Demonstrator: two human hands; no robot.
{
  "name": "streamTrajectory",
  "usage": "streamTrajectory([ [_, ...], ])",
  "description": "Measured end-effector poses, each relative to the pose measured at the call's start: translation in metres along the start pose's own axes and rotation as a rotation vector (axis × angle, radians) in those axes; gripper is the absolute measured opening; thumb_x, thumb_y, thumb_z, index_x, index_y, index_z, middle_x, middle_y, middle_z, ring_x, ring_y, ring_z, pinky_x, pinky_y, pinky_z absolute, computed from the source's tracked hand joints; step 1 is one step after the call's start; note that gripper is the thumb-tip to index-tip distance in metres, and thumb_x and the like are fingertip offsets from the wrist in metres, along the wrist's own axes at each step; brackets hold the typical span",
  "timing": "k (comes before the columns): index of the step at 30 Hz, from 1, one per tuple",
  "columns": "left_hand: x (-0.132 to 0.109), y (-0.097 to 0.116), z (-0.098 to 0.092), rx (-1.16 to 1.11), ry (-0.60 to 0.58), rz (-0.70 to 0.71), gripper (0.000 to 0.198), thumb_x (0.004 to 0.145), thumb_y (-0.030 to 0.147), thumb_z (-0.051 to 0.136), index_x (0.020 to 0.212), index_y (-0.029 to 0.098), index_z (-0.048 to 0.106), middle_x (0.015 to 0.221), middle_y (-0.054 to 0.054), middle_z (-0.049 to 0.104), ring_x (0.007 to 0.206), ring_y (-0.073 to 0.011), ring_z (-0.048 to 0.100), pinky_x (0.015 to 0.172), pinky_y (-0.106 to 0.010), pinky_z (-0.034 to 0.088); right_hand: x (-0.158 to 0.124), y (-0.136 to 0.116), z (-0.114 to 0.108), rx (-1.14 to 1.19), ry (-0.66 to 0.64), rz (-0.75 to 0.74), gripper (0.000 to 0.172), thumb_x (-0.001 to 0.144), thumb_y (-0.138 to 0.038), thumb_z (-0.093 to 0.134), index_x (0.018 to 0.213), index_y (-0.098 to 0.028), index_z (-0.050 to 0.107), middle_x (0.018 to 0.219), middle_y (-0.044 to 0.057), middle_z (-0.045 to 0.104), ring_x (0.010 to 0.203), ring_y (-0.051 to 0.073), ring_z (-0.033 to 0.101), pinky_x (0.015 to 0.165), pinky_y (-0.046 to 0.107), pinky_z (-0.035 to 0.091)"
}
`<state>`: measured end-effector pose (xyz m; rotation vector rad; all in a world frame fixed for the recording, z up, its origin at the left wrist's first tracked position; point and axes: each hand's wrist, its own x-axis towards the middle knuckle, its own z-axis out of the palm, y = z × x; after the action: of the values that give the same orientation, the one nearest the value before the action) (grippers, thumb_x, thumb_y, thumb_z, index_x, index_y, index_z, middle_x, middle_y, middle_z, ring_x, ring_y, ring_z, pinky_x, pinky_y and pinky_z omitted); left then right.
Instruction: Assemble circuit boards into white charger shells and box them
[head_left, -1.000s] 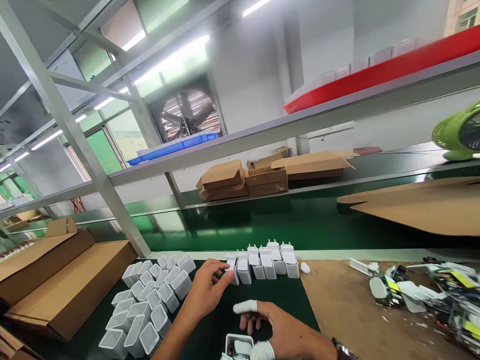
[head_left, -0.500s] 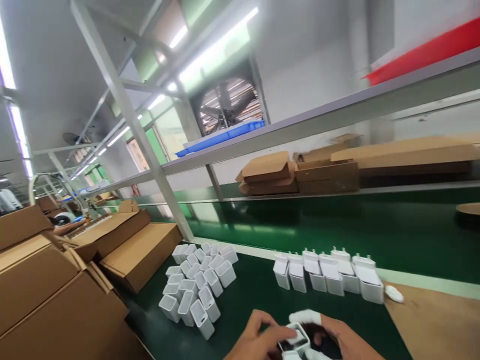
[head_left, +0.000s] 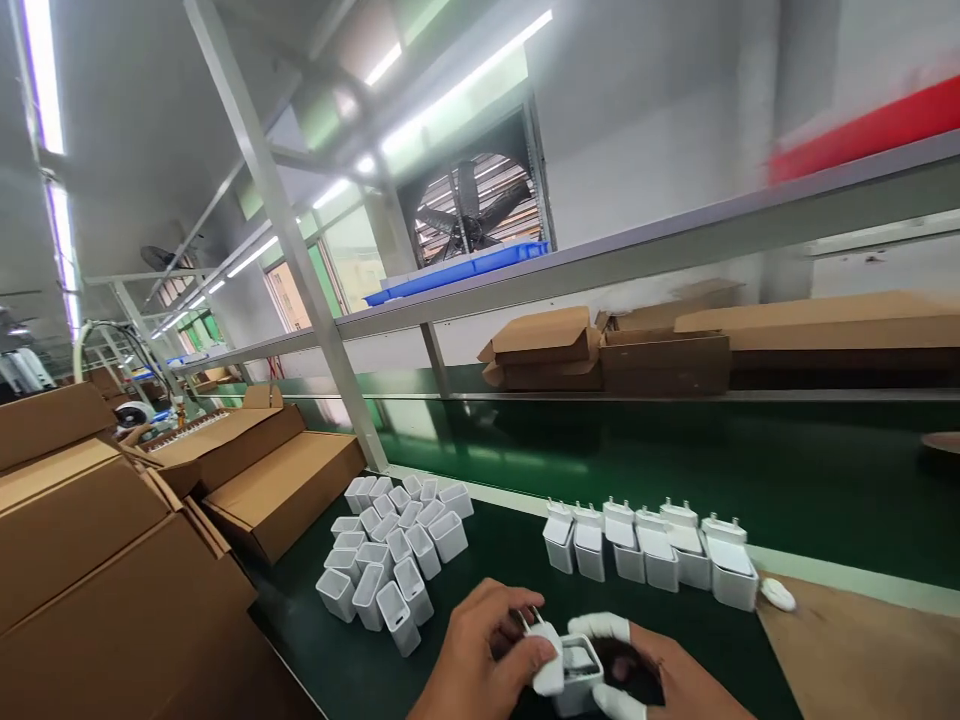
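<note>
My left hand (head_left: pixel 476 650) is closed on a white plug cap (head_left: pixel 549 668) with two metal pins, pinched between thumb and fingers. Beside it, my right hand (head_left: pixel 660 665), with white covers on some fingertips, grips a white charger housing (head_left: pixel 579 695). The housing's open end faces up, and parts show inside it. Cap and housing are close together, the cap tilted and not seated on the opening. Further left stand several empty-looking white housings (head_left: pixel 373 597) in a cluster. Beyond my right hand is a row of white chargers (head_left: pixel 628 562) with pins pointing up.
A small white oval piece (head_left: pixel 778 594) lies by a brown board (head_left: pixel 862 650) on the right. Cardboard boxes (head_left: pixel 90 570) crowd the left side. Behind runs a green belt (head_left: pixel 600 440), with a shelf (head_left: pixel 637 238) and its post (head_left: pixel 300 270) above the table.
My left fingers have moved off the housing's opening and now hold the plug cap upright beside it, pins showing. My right hand keeps the housing. The camera view has shifted slightly.
</note>
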<state>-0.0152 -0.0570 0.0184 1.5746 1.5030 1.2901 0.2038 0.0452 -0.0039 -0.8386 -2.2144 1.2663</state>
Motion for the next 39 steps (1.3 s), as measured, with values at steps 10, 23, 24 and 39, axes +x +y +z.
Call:
streamTrajectory([
  [10,-0.01,0.035,-0.008,0.151,-0.17,0.006,0.032,0.083,0.039,0.085,0.107,0.021,0.074,0.116,-0.008,0.069,0.095,-0.0229,0.064,0.088,-0.034,0.052,-0.012,-0.035,-0.001,0.086,-0.083,-0.013,0.035,0.08,-0.033,0.069,0.113,-0.024,0.077,0.104,0.005,0.075,0.094,0.026,0.062,0.089,0.041,0.048],
  [23,-0.001,0.016,-0.022,-0.014,-0.395,0.033,0.04,0.084,0.028,0.086,0.121,0.027,0.07,0.134,-0.009,0.066,0.128,-0.03,0.061,0.113,-0.042,0.043,-0.015,-0.028,0.001,0.113,-0.061,-0.042,0.033,0.08,-0.028,0.068,0.111,-0.024,0.077,0.099,0.002,0.073,0.089,0.022,0.058,0.085,0.036,0.047],
  [24,0.0,0.011,-0.022,-0.065,-0.373,0.004,0.046,0.082,0.033,0.088,0.124,0.027,0.069,0.132,-0.01,0.065,0.123,-0.0293,0.062,0.11,-0.042,0.045,-0.016,-0.029,0.001,0.113,-0.066,-0.041,0.032,0.08,-0.027,0.067,0.109,-0.024,0.077,0.1,0.002,0.073,0.09,0.022,0.058,0.086,0.036,0.047],
  [39,0.005,-0.012,-0.017,0.125,-0.315,0.147,0.029,0.087,0.053,0.084,0.103,0.03,0.08,0.132,-0.009,0.062,0.119,-0.0285,0.065,0.106,-0.039,0.05,-0.025,-0.02,0.012,-0.059,-0.119,0.086,0.105,0.061,-0.024,0.083,0.157,-0.021,0.041,0.127,0.008,0.065,0.111,0.028,0.062,0.099,0.04,0.05],
])
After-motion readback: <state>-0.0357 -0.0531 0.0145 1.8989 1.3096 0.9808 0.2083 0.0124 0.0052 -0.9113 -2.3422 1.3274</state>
